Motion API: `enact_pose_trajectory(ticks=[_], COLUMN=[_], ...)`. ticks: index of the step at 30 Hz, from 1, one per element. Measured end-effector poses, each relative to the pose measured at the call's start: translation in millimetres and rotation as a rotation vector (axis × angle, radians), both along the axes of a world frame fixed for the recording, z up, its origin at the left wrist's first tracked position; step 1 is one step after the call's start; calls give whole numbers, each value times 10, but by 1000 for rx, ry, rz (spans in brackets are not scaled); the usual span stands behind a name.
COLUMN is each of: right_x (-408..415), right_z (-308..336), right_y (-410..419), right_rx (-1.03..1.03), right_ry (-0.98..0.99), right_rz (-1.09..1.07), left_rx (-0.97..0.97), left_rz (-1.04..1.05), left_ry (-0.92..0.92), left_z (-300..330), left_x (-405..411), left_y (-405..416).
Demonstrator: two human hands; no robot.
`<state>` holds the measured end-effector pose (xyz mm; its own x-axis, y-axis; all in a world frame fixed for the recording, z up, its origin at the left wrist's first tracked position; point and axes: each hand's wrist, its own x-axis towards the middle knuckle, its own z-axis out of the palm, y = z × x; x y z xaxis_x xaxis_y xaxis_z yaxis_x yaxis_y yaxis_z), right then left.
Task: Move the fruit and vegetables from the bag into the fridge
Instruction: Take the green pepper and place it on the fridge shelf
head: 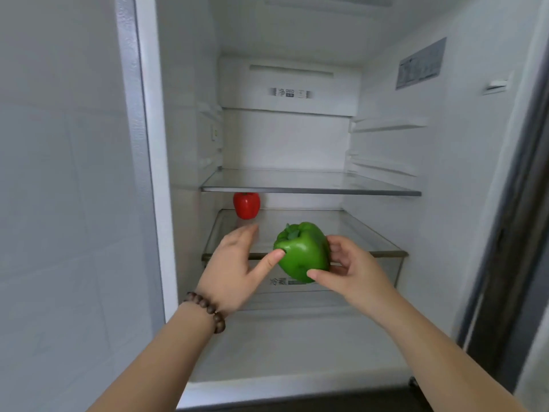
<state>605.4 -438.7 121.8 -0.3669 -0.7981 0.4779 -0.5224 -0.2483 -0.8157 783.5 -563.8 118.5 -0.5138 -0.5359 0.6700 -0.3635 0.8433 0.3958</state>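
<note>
A green bell pepper [303, 252] is held between both hands in front of the open fridge, level with the front edge of the lower glass shelf [368, 236]. My right hand [353, 270] grips its right side and underside. My left hand [240, 263], with a bead bracelet on the wrist, touches its left side with the thumb while the fingers stay spread. A red bell pepper [246, 205] stands upright at the back left of that lower shelf. The bag is out of view.
An upper glass shelf [309, 190] spans the fridge above the red pepper. A clear drawer [383, 278] sits below the lower shelf. The fridge's left frame [148, 173] and a dark door edge [523, 203] at the right bound the opening.
</note>
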Motion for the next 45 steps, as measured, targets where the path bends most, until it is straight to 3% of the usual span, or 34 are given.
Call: enact_pose_trajectory(ticks=[9, 24, 32, 45], right_x=[-126, -225, -208, -205], right_z=[29, 311, 326, 279], right_y=[-651, -1606, -2074, -2392], right_rx=[6, 226, 329, 368], right_ry=[-61, 110, -15, -56], right_rz=[-88, -21, 79, 137], left_rx=[-116, -279, -326, -286], left_rz=[300, 347, 423, 465], left_ry=[-313, -259, -249, -262], left_z=[-316, -560, -635, -623], left_x=[-186, -210, -266, -308], left_y=[-375, -500, -503, -465])
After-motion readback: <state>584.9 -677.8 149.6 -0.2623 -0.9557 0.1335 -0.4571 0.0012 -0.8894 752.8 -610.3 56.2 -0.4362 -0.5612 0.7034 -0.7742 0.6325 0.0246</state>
